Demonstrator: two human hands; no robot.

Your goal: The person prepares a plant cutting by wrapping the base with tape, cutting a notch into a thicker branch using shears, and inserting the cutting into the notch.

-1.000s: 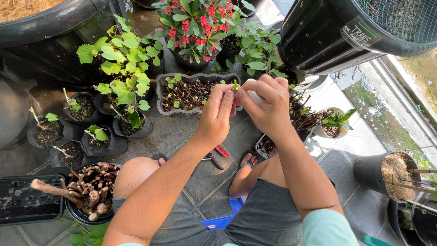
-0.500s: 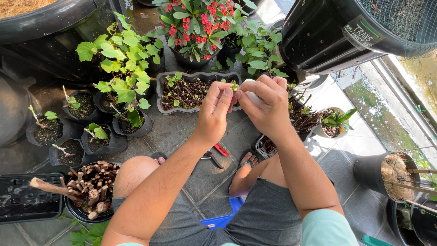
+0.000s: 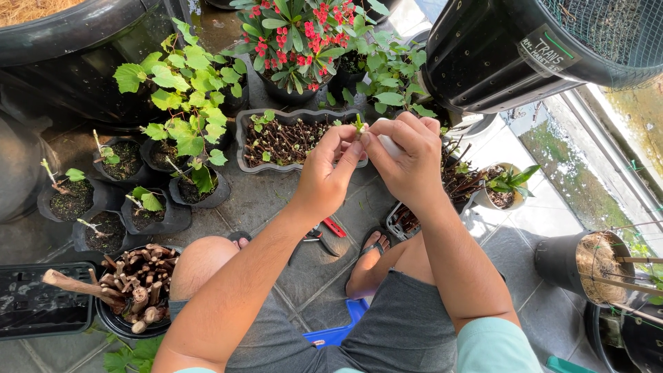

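A black pot (image 3: 131, 293) at lower left held cut woody stems; beside it a black tray (image 3: 41, 311) was cut off by the frame edge. Red-handled pruners (image 3: 324, 231) lay on the paving (image 3: 269, 200), partly hidden under the left forearm. 4 small black pots (image 3: 103, 200) each held soil and 1 small sprouting cutting. Above the knees, the left hand (image 3: 324, 173) pinched a small green cutting (image 3: 360, 126) between thumb and forefinger, while the right hand (image 3: 407, 155) closed its fingers on something white (image 3: 388, 144), mostly hidden. Both hands met over the right end of a grey trough (image 3: 252, 162) packed with short cuttings. Beyond stood a red-flowered plant (image 3: 297, 34) and a tilted black tub (image 3: 497, 55), its contents hard to make out.
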